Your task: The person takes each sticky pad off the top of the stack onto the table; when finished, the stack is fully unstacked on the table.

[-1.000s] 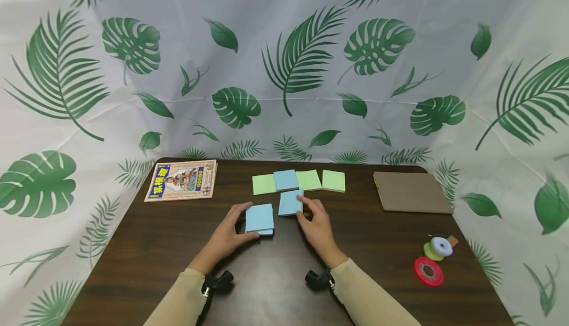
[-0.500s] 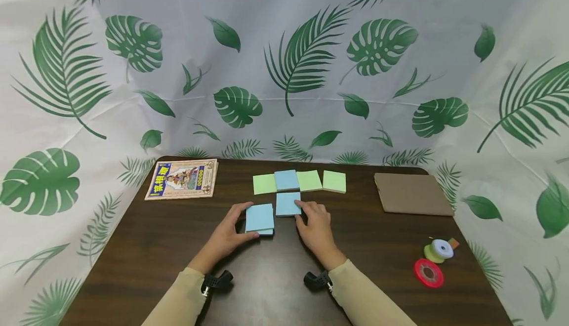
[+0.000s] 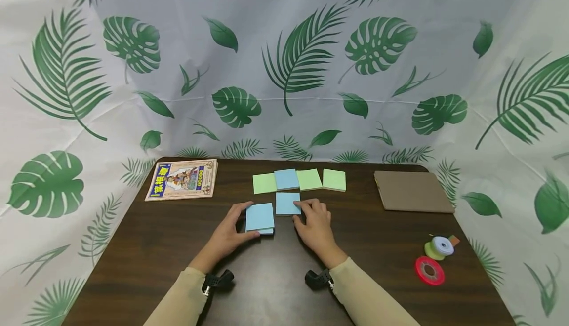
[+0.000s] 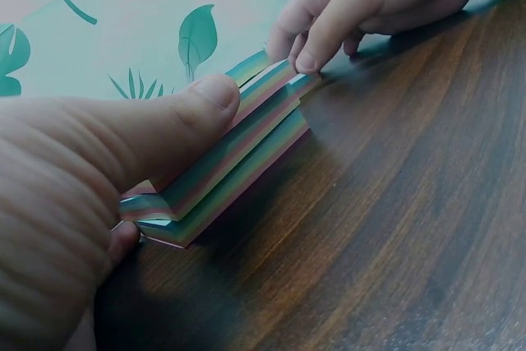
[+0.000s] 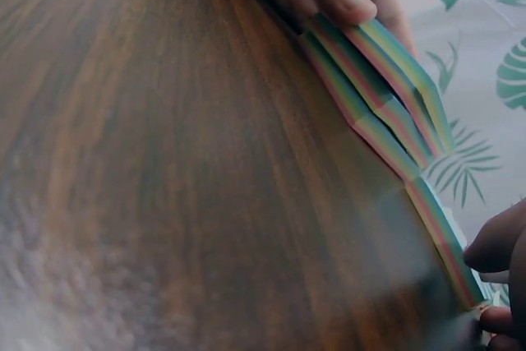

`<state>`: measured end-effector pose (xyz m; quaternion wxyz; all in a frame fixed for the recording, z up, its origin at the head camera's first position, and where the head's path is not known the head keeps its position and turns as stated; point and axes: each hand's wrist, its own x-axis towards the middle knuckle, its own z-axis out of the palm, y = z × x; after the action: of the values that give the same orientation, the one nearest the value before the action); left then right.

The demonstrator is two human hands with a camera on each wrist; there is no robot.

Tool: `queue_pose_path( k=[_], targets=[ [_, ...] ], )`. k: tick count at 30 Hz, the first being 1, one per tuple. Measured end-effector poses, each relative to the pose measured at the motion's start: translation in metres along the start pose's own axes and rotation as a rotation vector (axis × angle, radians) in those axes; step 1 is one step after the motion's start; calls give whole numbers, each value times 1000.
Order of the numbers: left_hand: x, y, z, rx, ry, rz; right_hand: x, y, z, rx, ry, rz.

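My left hand (image 3: 231, 234) grips a loose stack of blue sticky note pads (image 3: 260, 217), thumb along the near edge and fingers round the left and far side. In the left wrist view the pads' striped edges (image 4: 238, 162) show, fanned unevenly. Just right of the stack, a single blue sticky note pad (image 3: 286, 203) lies flat on the table. My right hand (image 3: 314, 224) touches that pad: the forefinger rests on its right side and the thumb is at the near right corner. The right wrist view shows these fingertips (image 5: 497, 244) at the pad's end.
Behind the hands runs a row of pads: a green one (image 3: 264, 183), a blue one (image 3: 286, 180) and two green ones (image 3: 308, 180). A picture booklet (image 3: 182, 180) lies back left, a brown notebook (image 3: 413, 191) back right. Ribbon spools (image 3: 429, 270) sit at the right.
My right hand has laid its tilted blue pad flat and straight below the row's blue pad, and its fingers have loosened. The left hand keeps its stack in place.
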<state>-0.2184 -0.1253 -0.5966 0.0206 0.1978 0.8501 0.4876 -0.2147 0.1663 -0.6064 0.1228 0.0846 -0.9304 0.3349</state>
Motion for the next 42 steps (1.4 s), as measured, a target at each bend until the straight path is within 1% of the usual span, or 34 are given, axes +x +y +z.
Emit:
queue_pose_path(
  k=[3, 6, 8, 10, 12, 13, 16, 18, 21, 25, 27, 30, 33, 38, 42],
  targets=[
    [0, -1, 0, -13, 0, -3, 1, -2, -1, 42, -2, 17],
    [1, -1, 0, -17, -2, -6, 2, -3, -3, 93, 18, 26],
    [1, -1, 0, -18, -3, -7, 3, -4, -3, 119, 48, 9],
    [1, -1, 1, -19, -5, -11, 3, -5, -3, 151, 79, -26],
    [1, -1, 1, -26, -8, -16, 3, -6, -2, 202, 93, -60],
    [1, 0, 1, -28, -8, -16, 2, -7, -2, 247, 87, -70],
    [1, 0, 1, -29, -8, -13, 1, -10, 0, 416, 31, -67],
    [1, 0, 1, -27, -7, -2, 0, -11, 1, 518, -26, -50],
    [1, 0, 1, -23, -7, 10, -2, -13, 2, 613, -135, -62],
    [0, 0, 0, -18, -5, 18, -2, -13, 4, 613, -281, -145],
    [1, -1, 0, -20, -5, 28, -2, -13, 4, 590, -326, -177],
    [1, -2, 0, -23, -5, 44, -1, -13, 5, 560, -352, -195],
    [1, -2, 0, -23, -11, 50, -1, -12, 5, 542, -369, -192],
    [0, -3, 0, 5, -24, 61, -1, -11, 4, 521, -404, -199],
    [0, -4, 0, 22, -19, 73, 0, -12, 4, 501, -418, -222]
  ],
)
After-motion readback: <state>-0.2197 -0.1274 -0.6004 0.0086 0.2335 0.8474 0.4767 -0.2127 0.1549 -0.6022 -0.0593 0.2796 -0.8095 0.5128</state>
